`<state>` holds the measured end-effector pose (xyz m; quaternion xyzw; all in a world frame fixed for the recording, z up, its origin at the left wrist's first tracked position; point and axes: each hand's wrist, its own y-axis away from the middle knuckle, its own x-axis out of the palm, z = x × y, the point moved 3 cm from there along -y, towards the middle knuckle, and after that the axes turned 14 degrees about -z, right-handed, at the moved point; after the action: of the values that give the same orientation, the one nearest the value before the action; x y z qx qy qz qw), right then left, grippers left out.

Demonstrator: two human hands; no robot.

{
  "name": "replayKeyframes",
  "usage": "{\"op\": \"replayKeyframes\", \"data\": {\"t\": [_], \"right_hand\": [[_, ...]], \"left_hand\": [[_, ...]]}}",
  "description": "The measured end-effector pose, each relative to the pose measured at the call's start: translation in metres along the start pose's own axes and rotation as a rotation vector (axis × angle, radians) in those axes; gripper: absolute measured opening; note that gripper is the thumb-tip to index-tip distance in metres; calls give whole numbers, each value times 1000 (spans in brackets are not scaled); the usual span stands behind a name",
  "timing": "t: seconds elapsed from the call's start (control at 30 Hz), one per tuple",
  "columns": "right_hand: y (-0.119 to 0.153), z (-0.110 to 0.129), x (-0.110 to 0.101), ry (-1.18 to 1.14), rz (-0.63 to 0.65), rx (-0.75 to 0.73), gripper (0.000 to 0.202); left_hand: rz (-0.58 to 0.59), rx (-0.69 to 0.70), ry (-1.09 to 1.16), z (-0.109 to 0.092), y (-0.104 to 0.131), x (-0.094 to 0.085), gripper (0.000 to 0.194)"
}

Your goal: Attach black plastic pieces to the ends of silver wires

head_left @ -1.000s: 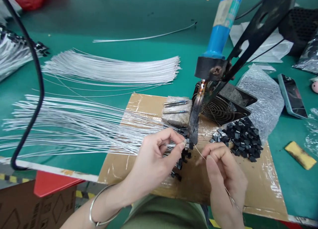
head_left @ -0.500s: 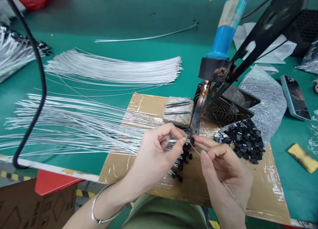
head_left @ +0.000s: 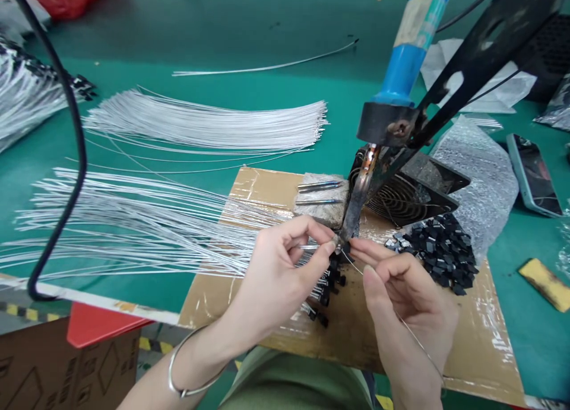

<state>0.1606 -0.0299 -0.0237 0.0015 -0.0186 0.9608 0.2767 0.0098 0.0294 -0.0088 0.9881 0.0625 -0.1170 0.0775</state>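
A white wire end is pinched by my left hand [head_left: 289, 267] just below the tip of a blue-handled soldering iron [head_left: 358, 193]. My right hand [head_left: 407, 303] grips a thin solder wire [head_left: 418, 342] between thumb and fingers; the solder reaches up to the iron tip, and its far end trails under the palm. Its outer fingers touch a small black piece [head_left: 346, 248] at the tip. Wires with black ends [head_left: 323, 318] lie under and beside my left hand on brown cardboard [head_left: 467, 339].
White wires [head_left: 209, 122] lie behind my left hand. A pad with metal tips [head_left: 320, 199] and a black fan [head_left: 401, 196] stand behind the iron. Right of them are black pieces [head_left: 440, 250], bubble wrap [head_left: 481, 172], a phone [head_left: 534, 175] and a yellow sponge [head_left: 544, 284]. A black cable [head_left: 78, 137] hangs left.
The whole view has shifted slightly, with things appearing a little further right. Both hands keep nearly the same pose at the iron tip.
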Motion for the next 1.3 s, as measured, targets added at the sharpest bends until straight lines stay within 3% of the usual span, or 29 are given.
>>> {"op": "replayKeyframes", "data": {"t": [1.3], "right_hand": [[3,-1,1,12,-14,-45,19]], "left_hand": [[-3,60,-13,-2,2,-2,9]]}}
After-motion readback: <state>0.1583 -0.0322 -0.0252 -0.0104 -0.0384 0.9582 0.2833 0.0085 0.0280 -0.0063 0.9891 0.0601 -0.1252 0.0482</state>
